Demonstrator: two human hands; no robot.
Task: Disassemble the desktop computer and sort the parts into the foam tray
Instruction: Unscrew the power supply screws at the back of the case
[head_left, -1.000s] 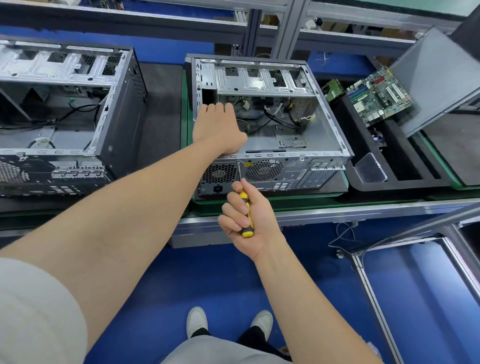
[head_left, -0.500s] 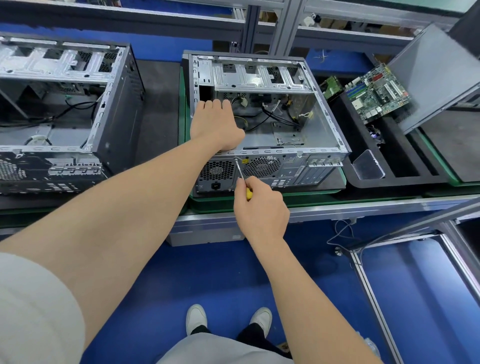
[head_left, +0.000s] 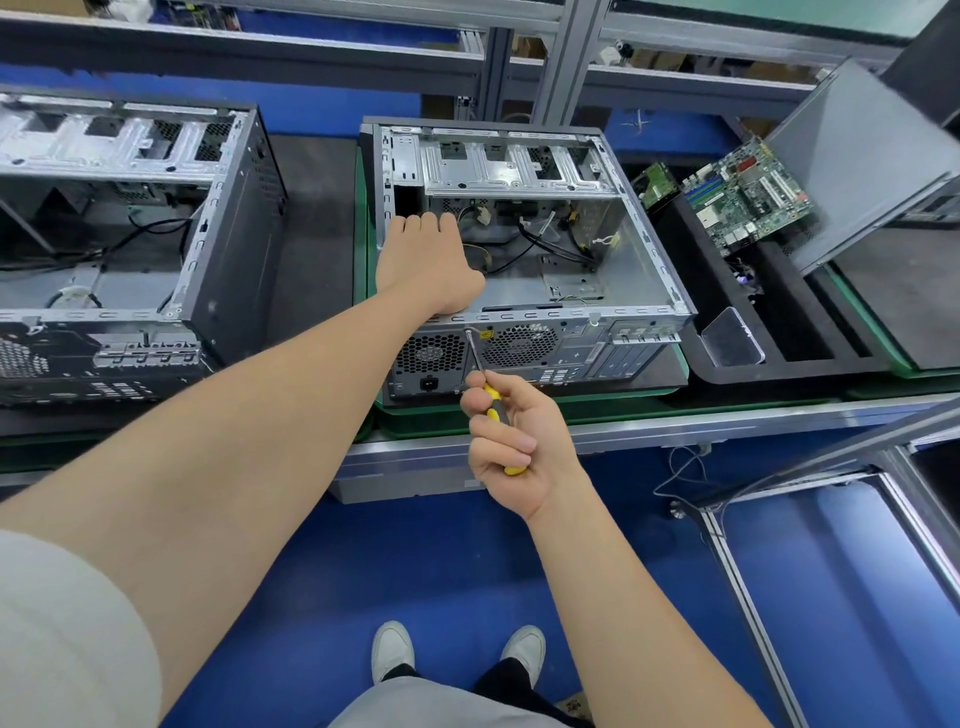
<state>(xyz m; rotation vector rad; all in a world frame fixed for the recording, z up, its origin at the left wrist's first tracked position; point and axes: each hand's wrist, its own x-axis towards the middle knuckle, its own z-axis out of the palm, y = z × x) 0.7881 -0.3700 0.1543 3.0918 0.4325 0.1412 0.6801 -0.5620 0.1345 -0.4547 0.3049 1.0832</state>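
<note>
Mid-frame, our right hand (head_left: 511, 441) grips the screwdriver (head_left: 491, 391), its tip seemingly on the computer case's (head_left: 639, 275) rear edge. Our left hand (head_left: 426, 260) reaches inside, fingers hidden, grip unclear.

desktop computer case (head_left: 639, 270): grey steel tower on its side on a green mat, side panel off, open face up, rear panel toward the viewer. inside: drive cage across far end, loose black and yellow cables. power supply (head_left: 431, 358) in near-left corner, grille and socket on rear. screwdriver (head_left: 475, 353), yellow-black handle gripped in right hand (head_left: 514, 441), tip at a screw near rear's top edge. black foam tray (head_left: 810, 364) just right of case; green motherboard (head_left: 748, 197) tilted at its far end.
</note>
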